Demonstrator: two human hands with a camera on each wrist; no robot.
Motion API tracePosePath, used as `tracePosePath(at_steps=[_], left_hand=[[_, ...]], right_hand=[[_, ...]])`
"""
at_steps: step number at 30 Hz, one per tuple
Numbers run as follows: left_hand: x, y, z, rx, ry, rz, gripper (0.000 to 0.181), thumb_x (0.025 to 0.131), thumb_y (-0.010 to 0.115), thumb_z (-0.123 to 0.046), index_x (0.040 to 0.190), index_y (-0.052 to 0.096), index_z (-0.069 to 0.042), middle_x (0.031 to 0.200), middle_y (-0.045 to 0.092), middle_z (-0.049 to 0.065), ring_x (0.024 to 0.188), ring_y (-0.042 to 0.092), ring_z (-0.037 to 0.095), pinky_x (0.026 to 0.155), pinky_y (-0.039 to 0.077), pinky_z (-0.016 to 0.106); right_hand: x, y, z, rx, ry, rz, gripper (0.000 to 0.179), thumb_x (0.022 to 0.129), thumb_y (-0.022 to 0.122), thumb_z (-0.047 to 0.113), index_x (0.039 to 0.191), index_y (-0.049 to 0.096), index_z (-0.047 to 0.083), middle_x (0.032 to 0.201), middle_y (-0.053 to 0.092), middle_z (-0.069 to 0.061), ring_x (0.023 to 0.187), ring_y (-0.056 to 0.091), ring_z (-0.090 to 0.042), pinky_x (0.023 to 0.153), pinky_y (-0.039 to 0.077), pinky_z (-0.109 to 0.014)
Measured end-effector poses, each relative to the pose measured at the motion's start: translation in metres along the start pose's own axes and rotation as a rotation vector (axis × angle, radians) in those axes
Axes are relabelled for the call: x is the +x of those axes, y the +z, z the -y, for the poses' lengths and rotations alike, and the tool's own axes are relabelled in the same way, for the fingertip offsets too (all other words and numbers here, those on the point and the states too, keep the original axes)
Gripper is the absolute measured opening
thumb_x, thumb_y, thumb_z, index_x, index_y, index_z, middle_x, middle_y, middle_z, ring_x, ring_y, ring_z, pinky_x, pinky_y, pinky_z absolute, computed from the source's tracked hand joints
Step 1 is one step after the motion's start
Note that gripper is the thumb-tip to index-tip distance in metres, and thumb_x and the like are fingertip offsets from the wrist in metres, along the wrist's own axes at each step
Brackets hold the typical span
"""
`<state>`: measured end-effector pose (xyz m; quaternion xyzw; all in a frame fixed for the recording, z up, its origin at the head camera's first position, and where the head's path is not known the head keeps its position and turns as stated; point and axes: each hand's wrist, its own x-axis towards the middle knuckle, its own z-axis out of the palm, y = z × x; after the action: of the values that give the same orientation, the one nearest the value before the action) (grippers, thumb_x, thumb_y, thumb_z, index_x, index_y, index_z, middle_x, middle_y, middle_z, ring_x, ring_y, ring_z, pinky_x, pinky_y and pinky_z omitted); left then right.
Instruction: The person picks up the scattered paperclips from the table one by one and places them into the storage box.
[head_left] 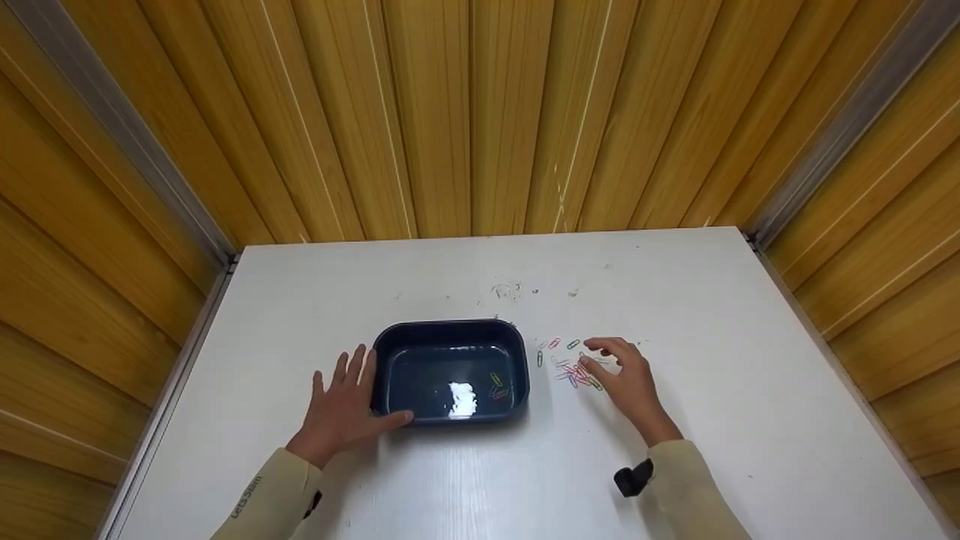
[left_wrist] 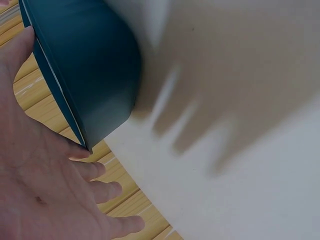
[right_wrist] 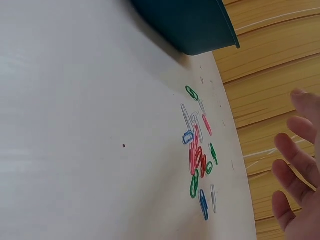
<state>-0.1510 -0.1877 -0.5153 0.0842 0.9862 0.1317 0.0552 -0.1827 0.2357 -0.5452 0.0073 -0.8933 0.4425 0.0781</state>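
A dark blue rectangular container (head_left: 420, 379) stands on the white table, with a few coloured paper clips (head_left: 496, 380) lying in its right part. My left hand (head_left: 341, 412) rests against the container's left side, fingers straight and spread, thumb at the front rim. In the left wrist view, the palm (left_wrist: 40, 185) is beside the container's outer wall (left_wrist: 95, 65). To the right lies a loose group of paper clips (right_wrist: 195, 150) in red, green, blue, pink and white. My right hand (head_left: 630, 382) hovers over them, thumb and forefinger apart with nothing visible between them.
The white table (head_left: 300, 292) carries small dark marks (head_left: 506, 290) behind the container. Yellow wood-patterned panels (head_left: 450, 150) rise behind and on both sides. A black strap piece (head_left: 634, 478) hangs at the right sleeve (head_left: 690, 487).
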Motion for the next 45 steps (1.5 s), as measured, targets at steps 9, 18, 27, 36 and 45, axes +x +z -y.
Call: tracePosePath(at_steps=[9,18,27,36,45], left_hand=[[0.000,-0.001,0.000,0.002,0.011,0.002,0.118,0.072,0.055,-0.082,0.154,0.020,-0.005,0.162,0.017,0.017,0.148,0.016,0.042,0.111,0.010,0.072],[0.001,0.000,-0.001,-0.007,0.013,0.012,0.120,0.070,0.056,-0.083,0.154,0.020,-0.006,0.162,0.017,0.017,0.148,0.015,0.042,0.112,0.010,0.072],[0.001,-0.004,-0.002,-0.014,0.015,0.026,0.120,0.070,0.057,-0.082,0.154,0.021,-0.004,0.162,0.016,0.018,0.148,0.014,0.043,0.112,0.010,0.071],[0.000,-0.003,0.000,-0.010,0.013,0.024,0.118,0.071,0.057,-0.081,0.153,0.022,-0.003,0.161,0.018,0.018,0.148,0.016,0.043,0.111,0.011,0.072],[0.002,-0.002,-0.001,-0.001,0.010,0.032,0.120,0.070,0.058,-0.081,0.153,0.022,-0.003,0.161,0.017,0.018,0.148,0.016,0.043,0.112,0.010,0.071]], right_hand=[[0.000,0.002,-0.005,-0.035,0.014,0.002,0.036,0.087,0.072,0.028,0.120,0.066,0.015,0.120,0.064,-0.001,0.111,0.054,-0.023,0.095,0.046,-0.045],[-0.003,0.001,-0.011,-0.036,0.017,0.005,0.034,0.086,0.074,0.025,0.119,0.067,0.016,0.120,0.064,-0.003,0.111,0.054,-0.025,0.095,0.045,-0.045],[-0.004,-0.001,-0.022,-0.041,0.034,0.009,0.034,0.088,0.072,0.021,0.121,0.065,0.013,0.120,0.064,-0.005,0.112,0.054,-0.024,0.098,0.044,-0.046],[-0.004,-0.008,-0.032,-0.060,0.072,0.016,0.031,0.092,0.067,0.018,0.123,0.065,0.014,0.127,0.062,-0.007,0.115,0.053,-0.026,0.100,0.043,-0.047],[-0.004,-0.013,-0.041,-0.059,0.118,0.032,0.032,0.093,0.063,0.014,0.126,0.063,0.015,0.133,0.058,-0.008,0.120,0.051,-0.028,0.103,0.041,-0.050]])
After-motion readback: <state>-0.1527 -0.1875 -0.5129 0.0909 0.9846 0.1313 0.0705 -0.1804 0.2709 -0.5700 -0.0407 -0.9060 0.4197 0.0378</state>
